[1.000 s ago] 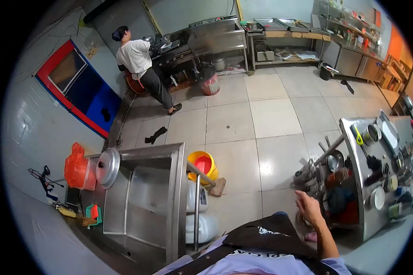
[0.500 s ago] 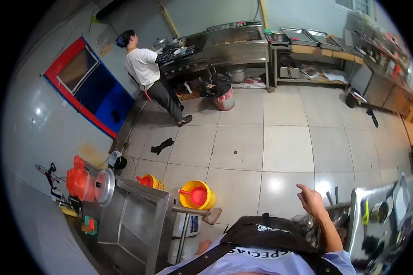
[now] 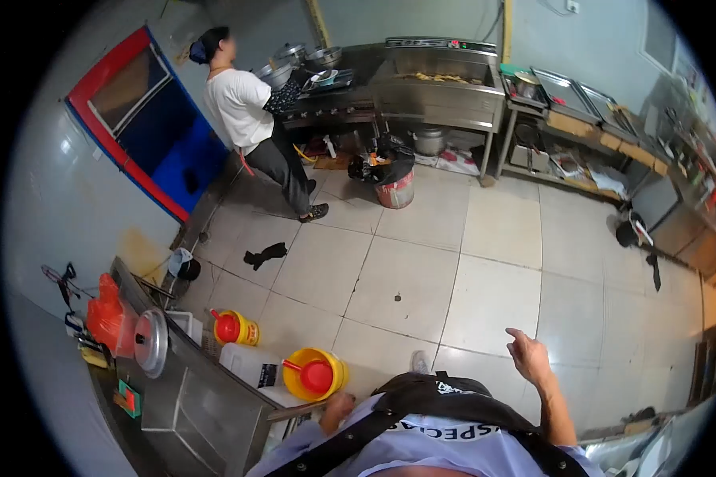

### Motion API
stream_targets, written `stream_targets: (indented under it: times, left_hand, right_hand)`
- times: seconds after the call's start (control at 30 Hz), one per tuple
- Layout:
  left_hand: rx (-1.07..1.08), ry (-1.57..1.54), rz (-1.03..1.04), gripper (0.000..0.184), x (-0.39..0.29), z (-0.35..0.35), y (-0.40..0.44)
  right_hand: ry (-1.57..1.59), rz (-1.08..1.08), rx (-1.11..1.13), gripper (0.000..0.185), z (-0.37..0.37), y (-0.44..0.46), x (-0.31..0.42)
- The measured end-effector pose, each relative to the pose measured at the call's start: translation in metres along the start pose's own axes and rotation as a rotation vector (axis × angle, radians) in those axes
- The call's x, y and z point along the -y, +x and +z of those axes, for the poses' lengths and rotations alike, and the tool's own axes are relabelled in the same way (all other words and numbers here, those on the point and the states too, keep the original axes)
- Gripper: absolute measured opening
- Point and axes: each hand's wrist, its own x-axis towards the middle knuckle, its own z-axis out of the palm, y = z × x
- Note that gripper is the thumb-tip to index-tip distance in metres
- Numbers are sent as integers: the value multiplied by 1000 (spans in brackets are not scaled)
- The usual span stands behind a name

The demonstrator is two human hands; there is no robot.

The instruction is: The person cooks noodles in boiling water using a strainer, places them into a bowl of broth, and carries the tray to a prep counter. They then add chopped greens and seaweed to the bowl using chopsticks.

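My right hand (image 3: 529,358) hangs over the floor tiles in front of me. Its index finger is stretched out, the others are loosely bent, and nothing is in it. Low at the left, my left hand (image 3: 338,409) is close to a bar (image 3: 294,412) that juts from the corner of the steel sink (image 3: 250,429). Its fingers are not clear, and I cannot tell whether it touches the bar. Just beyond it stands a yellow bucket (image 3: 340,380) with a red scoop (image 3: 316,377) in it.
A second yellow bucket (image 3: 251,334) stands farther off. A co-worker (image 3: 243,111) faces the stove (image 3: 326,115) beside a fryer (image 3: 441,99). A bin (image 3: 395,191) and a black cloth (image 3: 265,255) are on the floor. A metal lid (image 3: 151,343) and a red bag (image 3: 107,318) sit by the sink.
My view has shifted forward and turned; the stove side looks nearer. The pans and counter at my right have slid mostly out of view. My left hand now shows beside the bar.
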Motion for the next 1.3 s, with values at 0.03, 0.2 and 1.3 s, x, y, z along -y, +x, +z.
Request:
stream_targets:
  times: [0.03,0.2,1.3]
  left_hand:
    - [7,-365,-310,23,-18,-1,29]
    - [-21,-690,-503,25,-107,-15,146]
    - [-409,-1627,-334,30,-20,-203,330]
  right_hand:
    - [6,-17,-11,30,-5,25,0]
    - [-41,-117,76,29,-10,133,1]
    - [-265,-945,681,34,194,734,380]
